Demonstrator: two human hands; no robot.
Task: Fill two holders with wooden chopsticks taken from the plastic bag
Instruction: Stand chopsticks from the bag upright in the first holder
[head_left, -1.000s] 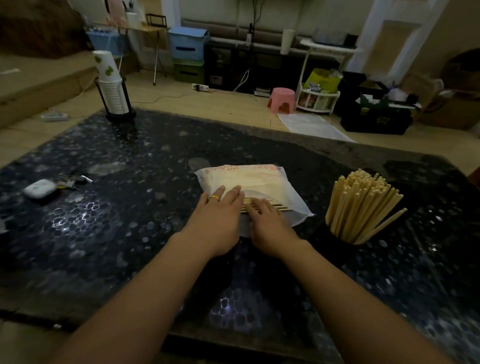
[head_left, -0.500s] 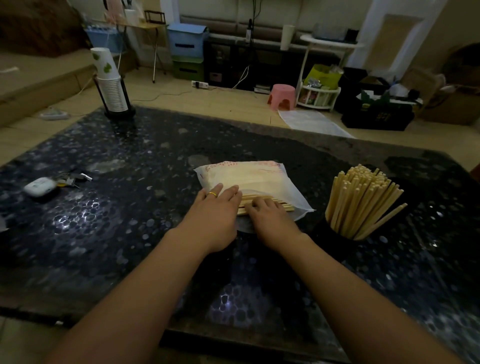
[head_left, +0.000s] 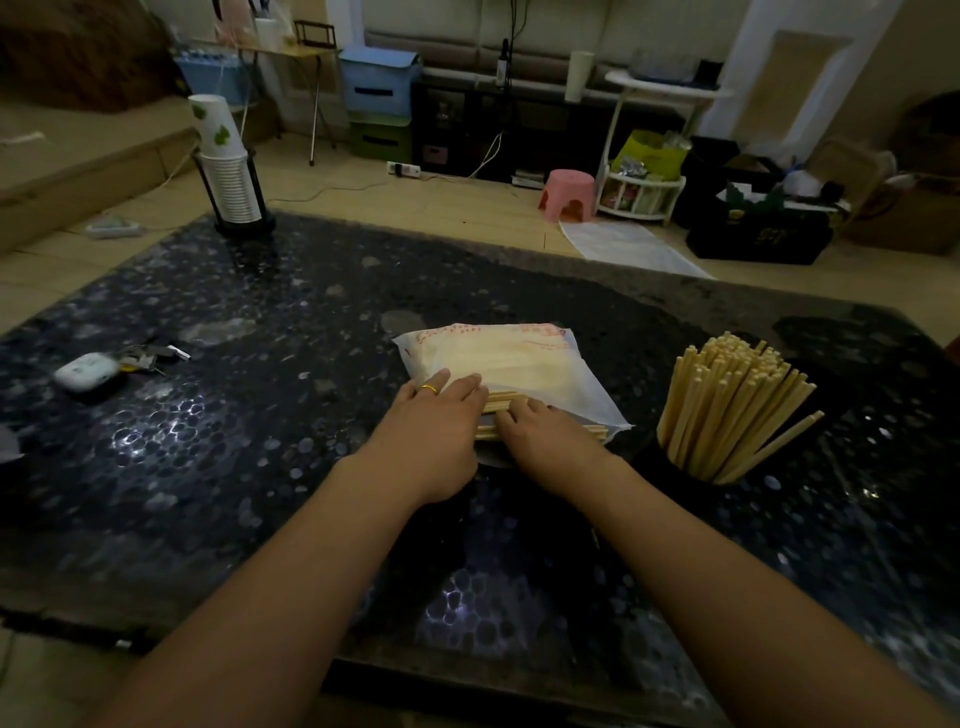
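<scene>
Chopsticks (head_left: 519, 410) further out of bag (head_left: 519, 364) | left hand (head_left: 436, 421) flat | right hand (head_left: 545, 434) seemingly gripping them

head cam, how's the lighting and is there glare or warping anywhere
Head view: dim overall; the dark speckled stone table throws bright glare patches near both forearms; wide-angle bending curves the table edges; the black holder under the pale wooden chopsticks is lost in shadow.

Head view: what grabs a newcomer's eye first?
Probably both hands at table centre: the left hand presses flat on the plastic bag while the right hand fingers the chopsticks poking from its near end. Next, the dark holder to the right, crammed with upright chopsticks, and the paper cup stack at the far left corner.
</scene>
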